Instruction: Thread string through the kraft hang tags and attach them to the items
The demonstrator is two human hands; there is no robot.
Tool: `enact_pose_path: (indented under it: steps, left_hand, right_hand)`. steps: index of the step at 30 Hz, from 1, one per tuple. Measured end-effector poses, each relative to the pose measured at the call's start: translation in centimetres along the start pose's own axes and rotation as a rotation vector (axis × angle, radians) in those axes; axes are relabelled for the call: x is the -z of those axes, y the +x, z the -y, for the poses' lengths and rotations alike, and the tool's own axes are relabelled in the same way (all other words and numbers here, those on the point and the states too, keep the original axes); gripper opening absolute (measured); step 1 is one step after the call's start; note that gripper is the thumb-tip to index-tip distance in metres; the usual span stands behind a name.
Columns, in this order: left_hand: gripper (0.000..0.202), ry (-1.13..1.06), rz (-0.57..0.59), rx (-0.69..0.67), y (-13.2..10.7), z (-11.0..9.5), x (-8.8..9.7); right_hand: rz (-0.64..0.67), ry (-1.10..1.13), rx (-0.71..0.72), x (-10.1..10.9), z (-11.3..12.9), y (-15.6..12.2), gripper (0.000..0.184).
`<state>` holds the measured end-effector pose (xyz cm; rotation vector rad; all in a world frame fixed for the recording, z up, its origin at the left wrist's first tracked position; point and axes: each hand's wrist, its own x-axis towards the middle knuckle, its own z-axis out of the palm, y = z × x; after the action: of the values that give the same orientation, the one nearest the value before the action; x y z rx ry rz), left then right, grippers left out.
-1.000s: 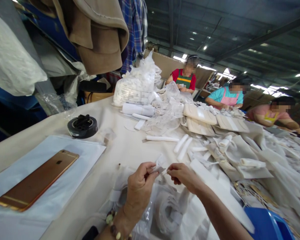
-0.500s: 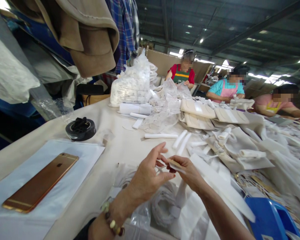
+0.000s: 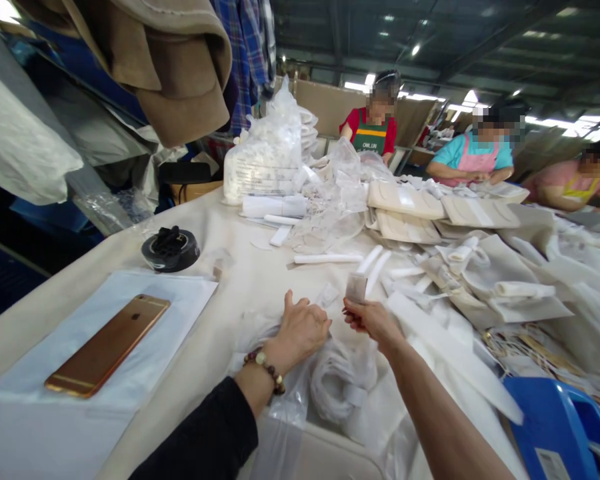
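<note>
With the left hand (image 3: 303,331) now withdrawn, its closure indeterminable, the small, flat, greyish rectangular piece (image 3: 357,288) is pinched solely in the grip of the right hand (image 3: 373,321), above the cream-covered table (image 3: 250,283).

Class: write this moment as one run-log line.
left hand: near clear plastic, contact unclear | right hand: holding small flat piece | phone: on pale sheets

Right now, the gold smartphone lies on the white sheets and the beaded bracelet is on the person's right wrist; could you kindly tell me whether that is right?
Not quite: the head view shows the beaded bracelet on the left wrist, not the right. The gold smartphone does lie on the white sheets.
</note>
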<state>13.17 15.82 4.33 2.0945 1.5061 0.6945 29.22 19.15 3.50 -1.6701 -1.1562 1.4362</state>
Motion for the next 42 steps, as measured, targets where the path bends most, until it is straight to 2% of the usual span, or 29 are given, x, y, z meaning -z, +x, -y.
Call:
enact_pose_path:
  steps: [2,5,7,9,12,13,16,18,20,24,27,29,32,35,38,42]
  left_hand:
    - [0.012,-0.013,0.027,0.010,0.0,-0.6,1.4]
    - [0.041,-0.040,0.002,-0.060,-1.7,-0.6,5.4]
    - [0.051,-0.040,-0.105,-0.077,-4.7,0.6,8.2]
    - [0.069,-0.056,-0.130,0.080,-8.9,3.0,10.0]
    - [0.102,-0.277,0.045,0.427,-15.4,6.8,10.1]
    - [0.107,-0.323,0.054,0.515,-17.1,7.6,9.7]
    - [0.091,-0.524,0.088,0.631,-19.7,7.7,8.3]
    - [0.077,-0.719,0.134,0.678,-19.7,6.8,8.0]
    - [0.070,-0.914,0.201,0.706,-19.1,5.9,8.3]
    - [0.061,-1.118,0.352,0.701,-17.6,4.9,9.7]
    - [0.056,-1.204,0.400,0.778,-17.1,4.7,10.3]
    - [0.051,-1.290,0.387,0.861,-17.2,4.8,10.3]
    - [0.047,-1.378,0.374,0.928,-17.8,5.1,9.7]
    - [0.048,-1.388,0.384,0.904,-18.5,5.0,8.8]
    - [0.052,-1.345,0.363,0.822,-18.7,4.5,8.2]
    - [0.049,-1.206,0.253,0.763,-17.7,5.1,8.7]
  right_hand:
    - [0.030,-0.043,-0.100,0.5,-0.7,0.1,0.042]
    - [-0.051,-0.089,-0.114,2.3,-1.3,-2.4,0.044]
    - [-0.120,-0.088,-0.037,3.6,-1.9,-5.9,0.052]
    - [-0.114,-0.046,0.035,4.4,-3.1,-10.5,0.069]
    - [-0.014,0.022,-0.018,3.3,-6.2,-17.0,0.080]
    - [0.020,0.042,-0.045,2.4,-7.3,-18.7,0.079]
    - [0.092,0.132,-0.049,-0.7,-9.7,-21.4,0.074]
    - [0.078,0.195,-0.033,-2.4,-10.2,-21.7,0.071]
    - [0.072,0.235,-0.032,-3.2,-9.9,-21.5,0.071]
    - [0.148,0.259,-0.091,-2.7,-8.6,-20.8,0.072]
    - [0.251,0.333,-0.149,-2.0,-8.2,-20.0,0.068]
    - [0.310,0.397,-0.145,-1.8,-8.1,-19.7,0.065]
    - [0.272,0.395,-0.113,-1.8,-8.0,-19.7,0.060]
    - [0.230,0.397,-0.082,-2.2,-8.0,-20.4,0.060]
    - [0.126,0.365,-0.070,-2.7,-8.0,-20.7,0.062]
    - [0.015,0.322,0.051,-3.3,-8.1,-19.2,0.060]
